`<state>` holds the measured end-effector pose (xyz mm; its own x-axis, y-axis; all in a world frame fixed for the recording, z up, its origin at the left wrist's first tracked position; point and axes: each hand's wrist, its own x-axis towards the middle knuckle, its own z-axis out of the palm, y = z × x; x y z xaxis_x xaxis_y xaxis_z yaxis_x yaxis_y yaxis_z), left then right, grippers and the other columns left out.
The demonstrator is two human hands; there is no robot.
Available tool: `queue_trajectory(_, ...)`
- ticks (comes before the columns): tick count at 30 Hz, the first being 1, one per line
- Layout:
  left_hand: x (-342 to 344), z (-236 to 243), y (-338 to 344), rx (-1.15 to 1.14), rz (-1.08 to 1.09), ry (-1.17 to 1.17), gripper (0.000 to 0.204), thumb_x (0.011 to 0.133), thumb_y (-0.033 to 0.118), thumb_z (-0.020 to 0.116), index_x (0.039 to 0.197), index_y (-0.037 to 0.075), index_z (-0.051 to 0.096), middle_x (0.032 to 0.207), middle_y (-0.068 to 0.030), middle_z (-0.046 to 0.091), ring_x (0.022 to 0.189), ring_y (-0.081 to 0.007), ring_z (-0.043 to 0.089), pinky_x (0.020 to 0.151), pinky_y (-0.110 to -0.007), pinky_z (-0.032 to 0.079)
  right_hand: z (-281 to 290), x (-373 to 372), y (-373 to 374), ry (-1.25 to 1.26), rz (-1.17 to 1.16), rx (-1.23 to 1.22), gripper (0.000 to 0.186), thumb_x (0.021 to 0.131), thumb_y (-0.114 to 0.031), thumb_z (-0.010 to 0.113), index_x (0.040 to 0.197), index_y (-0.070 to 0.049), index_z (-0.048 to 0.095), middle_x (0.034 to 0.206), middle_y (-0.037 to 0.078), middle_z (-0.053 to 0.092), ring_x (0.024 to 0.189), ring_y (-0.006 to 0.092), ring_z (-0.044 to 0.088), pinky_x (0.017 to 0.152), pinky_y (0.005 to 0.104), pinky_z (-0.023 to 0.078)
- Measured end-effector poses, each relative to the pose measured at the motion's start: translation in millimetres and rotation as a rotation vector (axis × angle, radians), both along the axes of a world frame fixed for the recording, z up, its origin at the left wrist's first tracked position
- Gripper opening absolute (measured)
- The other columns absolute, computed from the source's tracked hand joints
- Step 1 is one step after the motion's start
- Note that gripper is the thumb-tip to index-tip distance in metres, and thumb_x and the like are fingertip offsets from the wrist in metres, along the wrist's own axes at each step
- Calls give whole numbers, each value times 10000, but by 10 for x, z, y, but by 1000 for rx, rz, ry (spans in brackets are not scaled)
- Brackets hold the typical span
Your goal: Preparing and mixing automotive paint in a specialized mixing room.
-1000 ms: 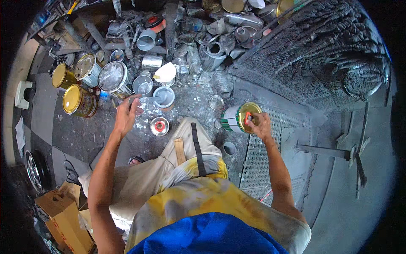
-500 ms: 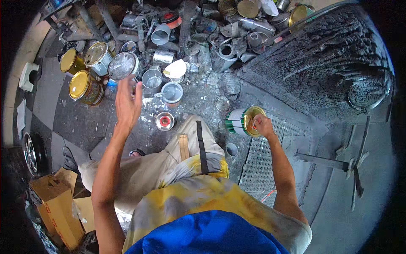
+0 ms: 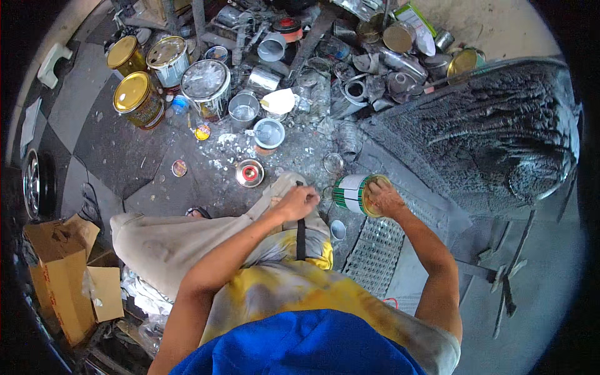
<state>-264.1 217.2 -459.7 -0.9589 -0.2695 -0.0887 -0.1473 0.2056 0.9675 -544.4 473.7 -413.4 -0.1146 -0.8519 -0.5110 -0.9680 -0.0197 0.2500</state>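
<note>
Grey floor [image 3: 140,184], spattered pale in places. Cardboard box [image 3: 59,294] at near left. White-streaked bucket [image 3: 203,103] upright at far left. Green-and-white can [image 3: 349,191] on the floor at right. Right hand [image 3: 384,196] over the can's top; grip clamped or not, cannot tell. Left hand [image 3: 297,203] left of the can, apart from it; grip curled together. Red-topped tin [image 3: 250,173] farther left. Small grey cup [image 3: 338,230] on the near side of the can.

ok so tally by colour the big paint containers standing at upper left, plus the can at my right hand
Gold cans: 2
White-streaked pails: 2
Green-striped can at your right hand: 1
Total: 5
</note>
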Motion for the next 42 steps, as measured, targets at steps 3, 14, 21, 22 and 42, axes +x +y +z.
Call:
queue_trajectory(3,8,-372,264,166,-94,-149,305,1003,323,639,1082,36,705,875,-121,706,808,-202,662,748,-368,531,101,-66,15,19,-25,235,307,894,-375,669,1131,-181,687,1222,1,599,1274,275,486,1094,480,396)
queue_trajectory(14,-546,-732,669,655,165,-212,939,1016,635,481,1638,56,82,1694,-174,147,1500,-296,337,1203,-402,300,1584,403,-1143,-245,9,-248,146,890,-247,696,910,-102,688,998,47,632,1082,307,561,929,430,483)
queue_trajectory(21,-635,-292,627,1286,374,-55,916,992,739,361,1618,310,-151,1599,-189,321,1197,-357,619,1053,-557,465,1846,763,-2111,-396,-59,-440,163,846,-170,732,846,-50,622,932,117,596,998,358,564,892,449,488)
queue_trajectory(22,-648,-307,621,1396,394,-64,920,1009,720,340,1618,265,-178,1601,-186,326,1167,-336,643,1033,-510,495,1779,788,-2273,-430,-68,-473,180,842,-173,733,835,-45,607,932,121,594,995,361,565,892,452,486)
queue_trajectory(42,-485,-835,555,2094,268,-85,939,974,787,192,1556,52,246,1328,-403,520,1160,-485,625,1021,-542,546,193,807,-3376,-433,-74,-237,298,818,-314,676,824,-16,674,932,164,654,963,382,645,852,490,530)
